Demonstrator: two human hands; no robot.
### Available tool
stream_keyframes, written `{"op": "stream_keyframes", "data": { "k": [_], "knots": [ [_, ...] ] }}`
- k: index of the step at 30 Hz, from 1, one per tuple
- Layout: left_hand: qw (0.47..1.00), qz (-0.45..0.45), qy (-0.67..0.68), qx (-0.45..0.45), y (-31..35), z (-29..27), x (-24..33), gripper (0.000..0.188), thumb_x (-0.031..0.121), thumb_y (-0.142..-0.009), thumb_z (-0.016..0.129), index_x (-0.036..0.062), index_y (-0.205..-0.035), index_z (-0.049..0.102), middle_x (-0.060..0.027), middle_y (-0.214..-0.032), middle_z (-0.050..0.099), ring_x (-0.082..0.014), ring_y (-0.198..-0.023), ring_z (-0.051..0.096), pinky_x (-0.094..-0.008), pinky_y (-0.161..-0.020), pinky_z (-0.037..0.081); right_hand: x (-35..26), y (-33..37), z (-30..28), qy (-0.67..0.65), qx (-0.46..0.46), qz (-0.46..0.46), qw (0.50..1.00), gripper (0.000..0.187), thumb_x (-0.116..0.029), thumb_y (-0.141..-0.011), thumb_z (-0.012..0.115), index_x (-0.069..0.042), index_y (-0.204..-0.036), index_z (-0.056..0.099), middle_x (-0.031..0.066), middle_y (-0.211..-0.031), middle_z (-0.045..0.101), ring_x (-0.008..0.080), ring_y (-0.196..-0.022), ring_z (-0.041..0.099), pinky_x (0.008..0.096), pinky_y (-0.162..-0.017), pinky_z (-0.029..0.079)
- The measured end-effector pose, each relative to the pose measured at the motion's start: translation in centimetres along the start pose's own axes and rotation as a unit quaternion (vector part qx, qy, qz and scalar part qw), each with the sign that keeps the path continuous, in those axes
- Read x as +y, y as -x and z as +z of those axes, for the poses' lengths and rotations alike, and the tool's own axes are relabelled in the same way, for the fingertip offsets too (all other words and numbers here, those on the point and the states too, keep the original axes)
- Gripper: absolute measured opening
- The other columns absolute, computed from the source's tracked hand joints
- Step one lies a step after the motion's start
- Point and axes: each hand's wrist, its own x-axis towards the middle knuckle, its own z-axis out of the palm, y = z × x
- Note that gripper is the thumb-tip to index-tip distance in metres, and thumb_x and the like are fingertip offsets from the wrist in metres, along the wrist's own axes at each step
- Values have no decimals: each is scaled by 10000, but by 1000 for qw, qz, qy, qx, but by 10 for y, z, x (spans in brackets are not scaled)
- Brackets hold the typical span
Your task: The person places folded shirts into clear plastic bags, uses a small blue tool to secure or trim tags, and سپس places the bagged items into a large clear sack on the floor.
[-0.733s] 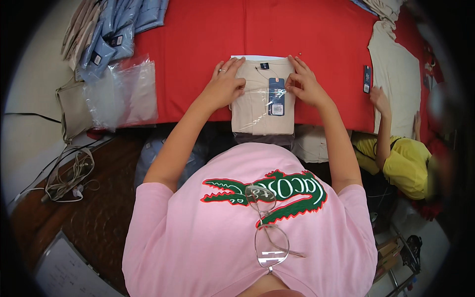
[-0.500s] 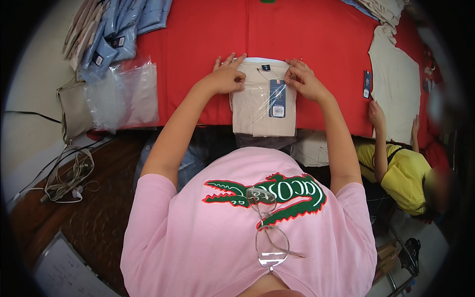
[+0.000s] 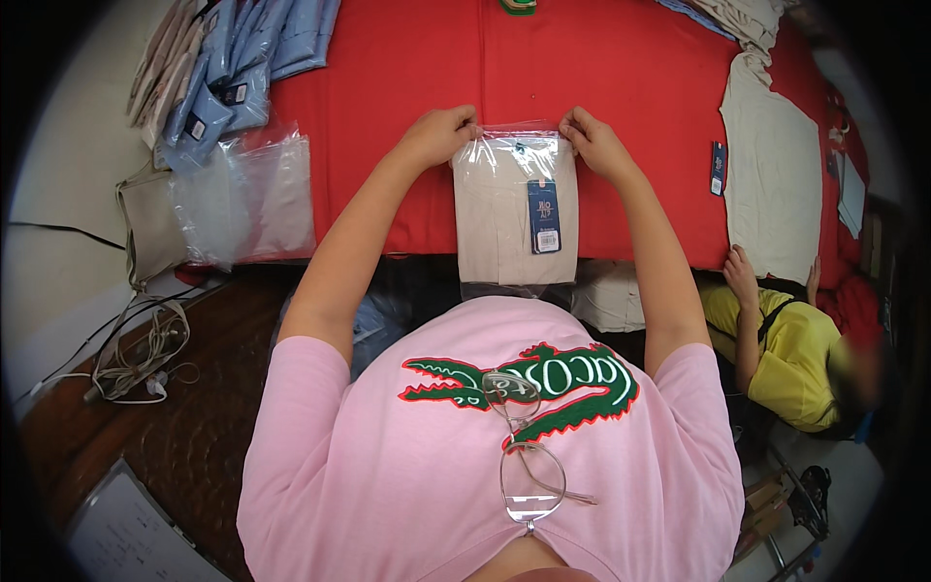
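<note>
In front of me, a folded beige garment [image 3: 490, 218] lies inside a clear plastic bag [image 3: 516, 136]. Its lower end reaches over the near edge of the red-covered table [image 3: 398, 68]. A dark blue hang tag [image 3: 544, 215] shows through the plastic on the garment's right half. My left hand [image 3: 443, 133] pinches the bag's far left corner, fingers closed. At the far right corner my right hand [image 3: 594, 143] grips the plastic the same way. The bag's upper edge stretches between both hands, past the garment's collar end.
Blue packed garments [image 3: 257, 48] are piled at the far left. Nearer lie clear plastic bags [image 3: 252, 199] at the table edge. Tangled cables [image 3: 145, 339] hang at left. On the right, a person in yellow [image 3: 790, 354] has hands by a beige garment [image 3: 776, 184]; a blue tag [image 3: 718, 169] lies beside it.
The bagged garment has shifted toward me, and it now sits deeper in the bag, with loose plastic beyond its collar. My hands have moved from the collar end to the bag's far corners.
</note>
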Motion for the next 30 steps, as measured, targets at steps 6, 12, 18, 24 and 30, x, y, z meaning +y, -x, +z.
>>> {"op": "stream_keyframes", "data": {
  "k": [6,12,18,24,30],
  "knots": [
    [994,2,52,98,17,-8,20,274,310,-1034,668,38,-1063,656,-117,-918,745,-272,-824,698,-405,-767,539,-15,7,-4,-9,72,-43,996,117,-139,-1067,620,-26,-1083,649,49,-928,697,121,-867,625,312,-787,524],
    [962,168,63,205,52,-75,63,237,264,-1022,703,30,-1026,667,-72,-898,735,-219,-828,686,-379,-843,543,-103,31,-46,41,129,-207,969,113,-104,-1024,694,-4,-1076,692,19,-951,705,114,-939,621,290,-853,512],
    [836,382,-202,339,124,-154,142,158,209,-977,759,64,-996,701,-37,-865,723,-209,-836,703,-438,-1064,503,-213,76,-90,117,238,-386,884,107,-52,-1001,713,1,-1093,728,28,-1016,743,124,-960,651,282,-908,525],
    [754,385,-330,417,180,-195,200,126,89,-877,820,84,-866,694,-77,-833,725,-278,-841,725,-509,-1087,479,-282,114,-104,203,316,-476,795,106,-24,-979,734,-21,-1080,765,28,-1027,782,120,-1002,718,288,-925,566],
    [740,395,-232,492,220,-216,219,182,76,-843,852,40,-856,675,-95,-801,696,-268,-757,673,-377,-756,542,-305,135,-106,0,255,-463,849,162,-11,-1003,712,6,-1156,762,45,-1053,775,139,-961,726,294,-895,588]
  ]
}}
